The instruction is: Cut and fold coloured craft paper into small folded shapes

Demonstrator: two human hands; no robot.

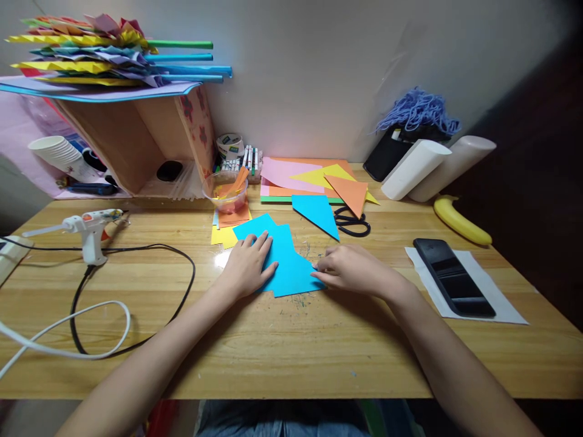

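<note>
The blue paper (288, 258) lies flat on the bench (364, 364) between my hands, which are apart: my left hand (248, 266), palm down with fingers spread, rests on its left part, while the bent fingers of my right hand (350, 267) meet its right corner, though I cannot tell whether they pinch it. Just beyond lie a separate blue piece (319, 211) and black scissor handles (359, 234), with a glue gun (93, 238) far left and a phone (455, 276) to the right. The far tape roll (230, 147) bears labels, too small for me to read.
</note>
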